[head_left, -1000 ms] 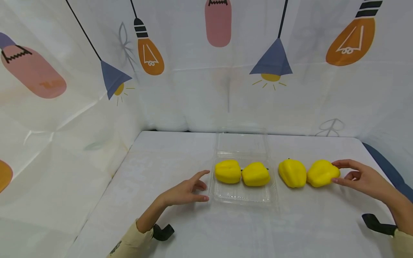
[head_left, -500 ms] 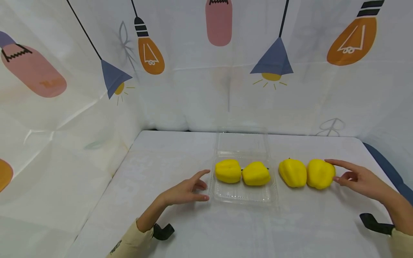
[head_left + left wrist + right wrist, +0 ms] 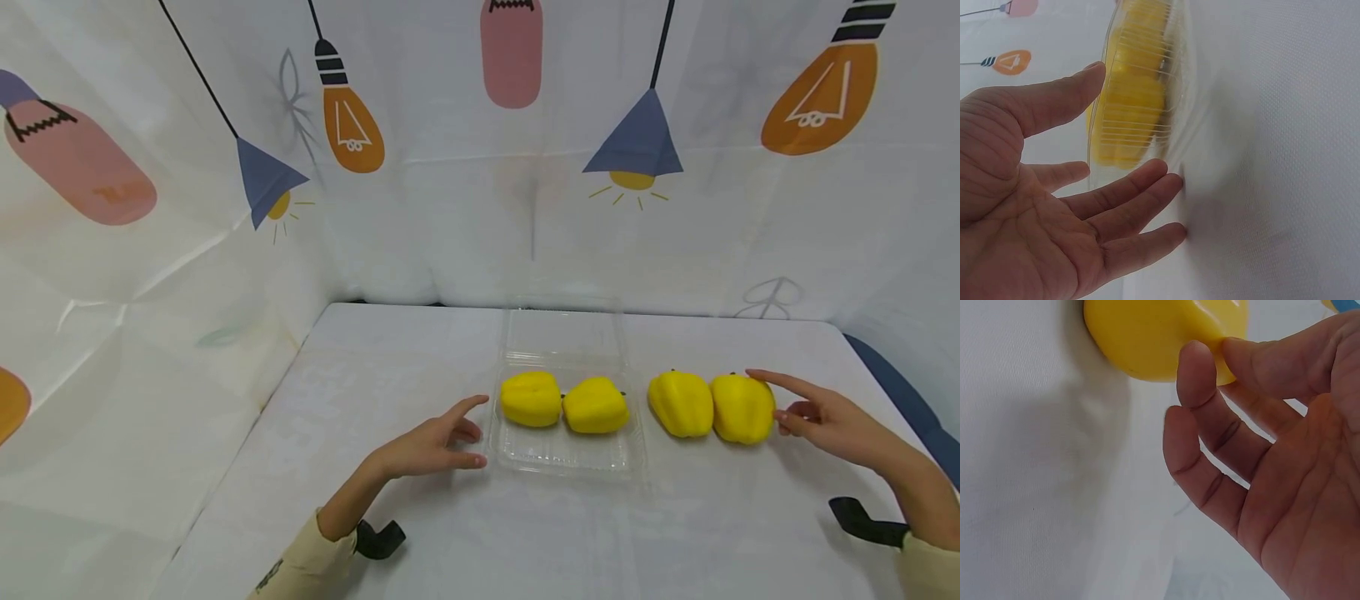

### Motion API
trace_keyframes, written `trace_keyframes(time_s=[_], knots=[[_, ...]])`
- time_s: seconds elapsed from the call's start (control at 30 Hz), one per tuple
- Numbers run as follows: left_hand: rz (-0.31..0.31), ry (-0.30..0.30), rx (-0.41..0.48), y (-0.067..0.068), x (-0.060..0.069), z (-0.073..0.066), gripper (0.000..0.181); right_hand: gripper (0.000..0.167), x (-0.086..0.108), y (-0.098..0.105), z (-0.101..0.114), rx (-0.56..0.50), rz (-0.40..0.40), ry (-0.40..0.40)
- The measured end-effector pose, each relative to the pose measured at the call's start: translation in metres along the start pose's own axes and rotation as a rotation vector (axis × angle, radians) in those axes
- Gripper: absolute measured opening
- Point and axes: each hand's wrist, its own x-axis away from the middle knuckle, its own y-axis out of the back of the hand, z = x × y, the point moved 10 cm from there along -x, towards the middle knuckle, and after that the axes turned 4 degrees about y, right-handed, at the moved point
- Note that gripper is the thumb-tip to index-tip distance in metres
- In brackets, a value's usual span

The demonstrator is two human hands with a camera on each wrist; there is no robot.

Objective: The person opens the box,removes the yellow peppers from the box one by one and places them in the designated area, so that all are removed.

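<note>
Two yellow bell peppers, a left one [image 3: 530, 399] and a right one [image 3: 596, 405], lie in a clear plastic clamshell box [image 3: 562, 457] whose lid is folded back. My left hand [image 3: 435, 444] is beside the box's left edge, fingers spread and holding nothing; in the left wrist view its palm [image 3: 1041, 231] faces the camera. Right of the box, a third yellow pepper [image 3: 681, 403] stands against a fourth pepper [image 3: 742, 408]. My right hand [image 3: 843, 421] touches that outer pepper, the straight index finger at its top and the thumb at its right side. Its other fingers are bent.
A white cloth covers the table [image 3: 555, 533]. Behind it hangs a white curtain [image 3: 450, 233] printed with lamps and bulbs. Something dark blue [image 3: 892, 383] shows past the table's right edge. Dark mounts sit at both wrists, including a left mount [image 3: 379, 540].
The outermost pepper has turned and shifted slightly left, its stem now at the top. My right hand has moved left along with it. The left hand has stayed in place.
</note>
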Motion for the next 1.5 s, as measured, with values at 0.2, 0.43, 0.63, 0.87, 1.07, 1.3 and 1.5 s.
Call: trace_keyframes(time_s=[0.2, 0.43, 0.63, 0.87, 1.07, 1.3, 1.5], knots=[[0.003, 0.005, 0.005, 0.000, 0.000, 0.000, 0.085, 0.066, 0.000, 0.003, 0.004, 0.002, -0.017, 0.018], [0.007, 0.008, 0.007, 0.000, -0.001, 0.001, 0.085, 0.060, 0.000, 0.012, 0.011, 0.066, -0.088, 0.014], [0.009, 0.004, 0.005, 0.000, -0.001, 0.000, 0.085, 0.052, -0.001, 0.020, 0.017, 0.095, -0.161, -0.035], [0.008, 0.008, 0.012, -0.001, 0.000, 0.000, 0.085, 0.050, -0.004, 0.025, 0.032, 0.128, -0.223, -0.030], [0.006, 0.011, 0.013, -0.001, 0.000, 0.000, 0.084, 0.050, -0.008, 0.023, 0.044, 0.146, -0.260, -0.013], [0.005, 0.008, 0.011, 0.000, 0.000, 0.001, 0.084, 0.052, -0.012, 0.018, 0.052, 0.158, -0.275, -0.023], [0.007, 0.008, 0.002, 0.000, -0.001, 0.000, 0.085, 0.052, -0.016, 0.016, 0.065, 0.165, -0.293, -0.010]])
